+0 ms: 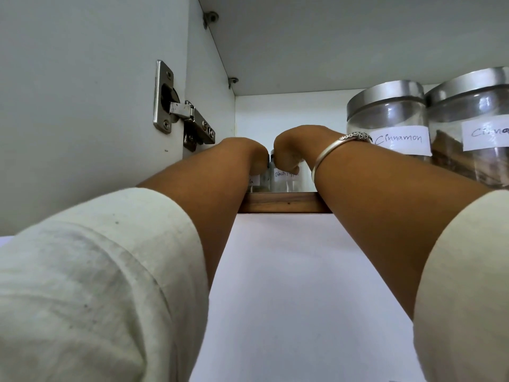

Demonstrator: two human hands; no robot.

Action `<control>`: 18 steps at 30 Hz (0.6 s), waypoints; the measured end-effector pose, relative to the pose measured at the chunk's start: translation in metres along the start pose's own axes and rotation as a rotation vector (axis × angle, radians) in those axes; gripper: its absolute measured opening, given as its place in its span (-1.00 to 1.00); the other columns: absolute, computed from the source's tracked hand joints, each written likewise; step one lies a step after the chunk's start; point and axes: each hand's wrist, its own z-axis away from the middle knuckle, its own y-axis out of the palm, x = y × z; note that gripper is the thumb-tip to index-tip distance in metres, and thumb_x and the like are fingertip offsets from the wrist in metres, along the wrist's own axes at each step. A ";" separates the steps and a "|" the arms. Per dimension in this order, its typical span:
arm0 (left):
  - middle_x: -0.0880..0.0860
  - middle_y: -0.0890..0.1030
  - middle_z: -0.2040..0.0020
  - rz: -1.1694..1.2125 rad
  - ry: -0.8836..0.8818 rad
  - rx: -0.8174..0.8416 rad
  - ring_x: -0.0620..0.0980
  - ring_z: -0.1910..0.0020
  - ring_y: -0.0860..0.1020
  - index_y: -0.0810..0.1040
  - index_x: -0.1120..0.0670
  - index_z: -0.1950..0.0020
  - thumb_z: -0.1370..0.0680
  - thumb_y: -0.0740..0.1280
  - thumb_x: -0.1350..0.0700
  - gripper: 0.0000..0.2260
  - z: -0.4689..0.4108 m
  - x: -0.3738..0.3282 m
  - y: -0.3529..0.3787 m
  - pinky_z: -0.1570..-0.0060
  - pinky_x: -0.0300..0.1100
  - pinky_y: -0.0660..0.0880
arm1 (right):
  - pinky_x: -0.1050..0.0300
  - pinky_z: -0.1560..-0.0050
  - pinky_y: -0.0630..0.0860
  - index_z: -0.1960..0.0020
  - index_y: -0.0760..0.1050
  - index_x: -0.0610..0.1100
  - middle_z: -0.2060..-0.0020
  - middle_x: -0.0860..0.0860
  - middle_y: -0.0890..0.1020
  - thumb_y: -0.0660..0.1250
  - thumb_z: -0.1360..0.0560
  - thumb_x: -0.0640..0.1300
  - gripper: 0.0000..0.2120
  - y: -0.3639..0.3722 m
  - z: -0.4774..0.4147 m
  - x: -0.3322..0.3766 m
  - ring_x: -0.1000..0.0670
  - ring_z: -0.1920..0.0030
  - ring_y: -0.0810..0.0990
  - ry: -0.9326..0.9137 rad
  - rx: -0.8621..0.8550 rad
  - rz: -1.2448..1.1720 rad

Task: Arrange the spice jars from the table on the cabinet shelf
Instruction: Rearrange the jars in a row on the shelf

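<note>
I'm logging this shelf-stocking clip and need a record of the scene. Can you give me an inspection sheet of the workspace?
Surface: cabinet shelf with wooden front edge, seen from below.
Job's things: Black Pepper jar under the right hand; a second small jar under the left hand, label mostly hidden; two steel-lidded Cinnamon jars on the right.
Clutter: nothing seen.
Grippers: left hand and right hand each closed over a small jar's top.
Cables: nothing seen.
Surroundings: open cabinet door with metal hinge; bracelet on right wrist.
</note>
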 end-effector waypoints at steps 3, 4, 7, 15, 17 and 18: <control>0.14 -0.04 -0.56 0.023 0.025 -0.085 0.18 -0.53 0.04 0.00 0.10 -0.55 -0.62 0.08 0.19 -0.49 0.004 -0.001 0.001 -0.42 0.04 0.14 | -0.04 -0.12 0.43 -0.34 0.39 -0.15 -0.37 -0.19 0.35 0.29 -0.47 -0.20 -0.57 0.006 0.005 -0.002 -0.25 -0.23 0.49 0.064 -0.166 -0.144; 0.13 -0.12 -0.57 0.069 0.033 -0.123 0.18 -0.54 -0.07 -0.07 0.10 -0.56 -0.62 0.11 0.16 -0.44 0.007 -0.002 0.002 -0.46 0.09 0.05 | -0.03 -0.06 0.41 -0.39 0.33 -0.12 -0.42 -0.19 0.22 0.31 -0.45 -0.21 -0.49 0.008 0.011 0.000 -0.27 -0.22 0.49 0.083 -0.220 -0.188; 0.14 -0.16 -0.56 0.148 0.025 -0.218 0.18 -0.53 -0.20 -0.09 0.07 -0.56 -0.57 0.23 0.06 -0.33 0.009 -0.001 0.003 -0.49 0.15 -0.02 | -0.04 -0.04 0.48 -0.48 0.16 -0.08 -0.44 -0.20 0.05 0.37 -0.42 -0.22 -0.30 0.004 0.021 0.002 -0.27 -0.14 0.51 0.054 -0.331 -0.231; 0.21 -0.03 -0.55 0.190 -0.042 -0.234 0.18 -0.54 -0.10 -0.04 0.16 -0.55 -0.47 0.30 0.03 -0.23 0.057 -0.005 -0.001 -0.50 0.10 0.04 | -0.15 -0.39 0.22 -0.47 0.21 -0.10 -0.42 -0.19 0.25 0.26 -0.50 0.04 -0.41 -0.015 0.065 0.012 -0.23 -0.43 0.20 0.036 -0.426 0.182; 0.25 0.23 -0.47 0.170 0.020 -0.211 0.23 -0.49 0.10 0.22 0.17 -0.47 -0.46 0.26 0.08 -0.41 0.067 -0.009 -0.008 -0.46 0.10 0.15 | -0.16 -0.45 0.13 -0.48 0.20 -0.05 -0.42 -0.18 0.26 0.23 -0.52 0.04 -0.43 -0.022 0.082 0.006 -0.22 -0.44 0.19 -0.028 -0.425 0.196; 0.25 0.33 -0.41 0.169 0.044 -0.220 0.24 -0.43 0.21 0.33 0.17 -0.41 -0.47 0.24 0.11 -0.50 0.075 -0.012 -0.015 -0.43 0.09 0.22 | -0.16 -0.47 0.11 -0.47 0.23 -0.03 -0.41 -0.18 0.29 0.22 -0.52 0.03 -0.46 -0.026 0.091 0.000 -0.21 -0.44 0.21 -0.062 -0.440 0.179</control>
